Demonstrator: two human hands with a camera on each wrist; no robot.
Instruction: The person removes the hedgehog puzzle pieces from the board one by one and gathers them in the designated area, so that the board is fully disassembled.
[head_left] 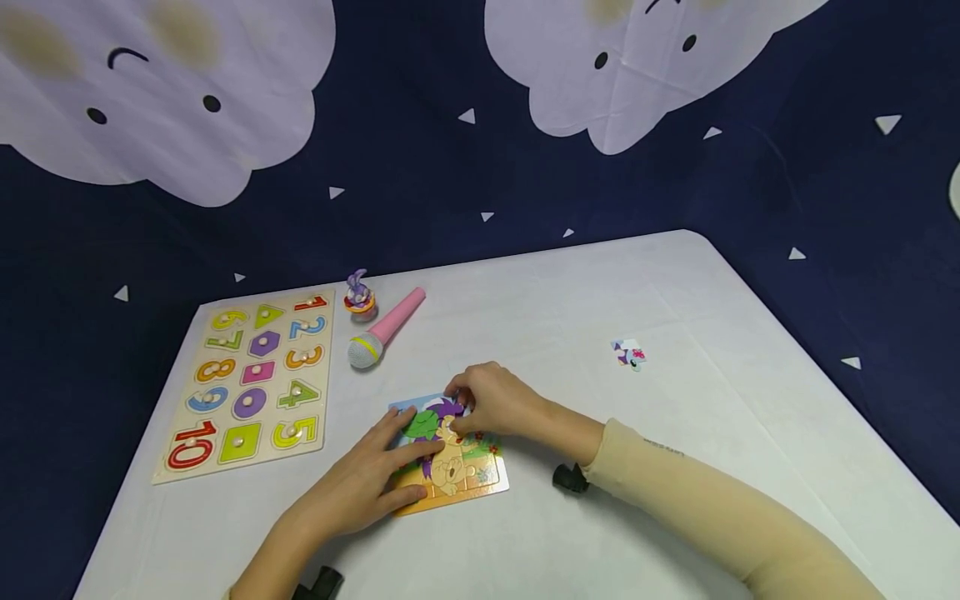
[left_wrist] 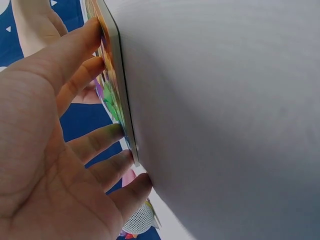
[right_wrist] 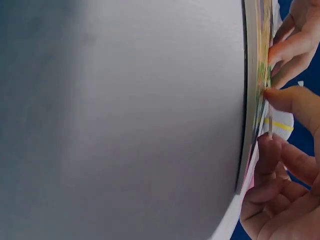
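A picture puzzle (head_left: 450,487) with a cartoon animal and green leaf shapes lies flat on the white table. My left hand (head_left: 356,483) rests on its left side with fingers spread, fingertips on the surface and along the edge. At the far right corner my right hand (head_left: 498,400) pinches a thin puzzle piece (right_wrist: 270,122) between thumb and fingers, right over the board. Most of that piece is hidden behind the fingers in the head view. Another loose puzzle piece (head_left: 628,354), white, purple and pink, lies apart to the right.
To the left lies a wooden number board (head_left: 251,433) with knobbed shapes. Beside it are a pink toy microphone (head_left: 393,323) and a small purple rabbit figure (head_left: 360,296). Behind the table (head_left: 712,333) hangs a dark blue cloth (head_left: 420,150) with clouds.
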